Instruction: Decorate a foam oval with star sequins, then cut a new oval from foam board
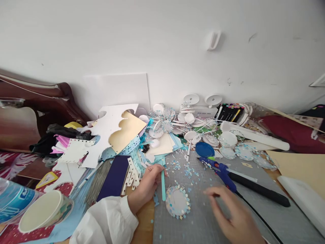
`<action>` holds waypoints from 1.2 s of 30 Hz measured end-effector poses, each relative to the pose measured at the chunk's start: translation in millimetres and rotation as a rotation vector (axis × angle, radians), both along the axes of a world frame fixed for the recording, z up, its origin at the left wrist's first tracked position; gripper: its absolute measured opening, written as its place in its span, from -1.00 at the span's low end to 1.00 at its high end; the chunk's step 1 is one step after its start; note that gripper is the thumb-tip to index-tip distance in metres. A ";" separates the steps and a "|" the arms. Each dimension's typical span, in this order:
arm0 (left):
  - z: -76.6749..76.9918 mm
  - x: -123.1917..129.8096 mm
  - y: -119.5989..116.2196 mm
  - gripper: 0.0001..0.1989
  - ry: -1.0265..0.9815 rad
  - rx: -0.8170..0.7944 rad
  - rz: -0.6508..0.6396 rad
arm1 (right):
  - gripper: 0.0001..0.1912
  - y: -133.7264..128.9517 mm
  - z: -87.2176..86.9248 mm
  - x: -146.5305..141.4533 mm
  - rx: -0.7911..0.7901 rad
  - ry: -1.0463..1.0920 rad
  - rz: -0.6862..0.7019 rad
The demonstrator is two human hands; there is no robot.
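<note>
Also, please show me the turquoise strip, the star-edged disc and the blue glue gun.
Turquoise strip [163, 186], head view: its middle.
Star-edged disc [178, 200], head view: its centre.
Blue glue gun [225, 176], head view: its handle.

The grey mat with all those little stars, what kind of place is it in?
It looks like a craft workspace: a star-edged disc and what looks like a blue glue gun lie on the cutting mat, and markers stand behind.

From a white sleeve at the near left, the left hand is extended, its fingers pinched together. At the near right, the right hand is held pointed leftward, blurred; whether its fingertips meet cannot be told.
</note>
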State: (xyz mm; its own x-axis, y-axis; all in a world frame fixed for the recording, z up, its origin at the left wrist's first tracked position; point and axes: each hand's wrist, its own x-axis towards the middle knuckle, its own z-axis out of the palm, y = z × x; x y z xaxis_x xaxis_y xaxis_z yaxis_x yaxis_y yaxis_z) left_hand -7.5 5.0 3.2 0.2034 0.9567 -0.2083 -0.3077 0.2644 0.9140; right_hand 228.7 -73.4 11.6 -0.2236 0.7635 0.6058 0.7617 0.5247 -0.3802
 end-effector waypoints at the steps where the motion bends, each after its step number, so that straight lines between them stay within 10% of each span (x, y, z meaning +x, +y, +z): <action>1: 0.7 0.4 -0.6 -0.75 0.011 0.003 -0.007 | -0.91 -4.8 -6.3 13.0 -0.022 -0.008 -0.109; 9: 5.2 3.0 -2.1 -0.78 0.087 0.043 -0.094 | -0.58 5.7 -32.7 65.6 0.079 -0.140 -0.553; 19: 7.6 2.2 -1.4 -0.73 0.181 0.093 -0.156 | -0.84 46.1 -41.2 46.9 -0.047 -0.303 -0.418; 27: 5.8 1.2 -2.5 -0.72 0.328 0.139 -0.272 | -0.71 61.4 0.6 13.9 -0.195 0.233 -0.516; 36: 5.4 0.2 -2.7 -0.72 0.411 0.214 -0.417 | -0.79 50.2 -19.6 -4.6 -0.242 0.381 -0.337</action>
State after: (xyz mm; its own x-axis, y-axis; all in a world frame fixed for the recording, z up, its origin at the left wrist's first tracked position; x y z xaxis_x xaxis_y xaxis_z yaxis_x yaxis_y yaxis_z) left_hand -7.3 2.3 8.6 0.5130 0.8432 -0.1610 0.1703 0.0839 0.9818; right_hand 224.1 -23.2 -8.0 0.2570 0.8822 0.3946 0.6571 0.1398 -0.7407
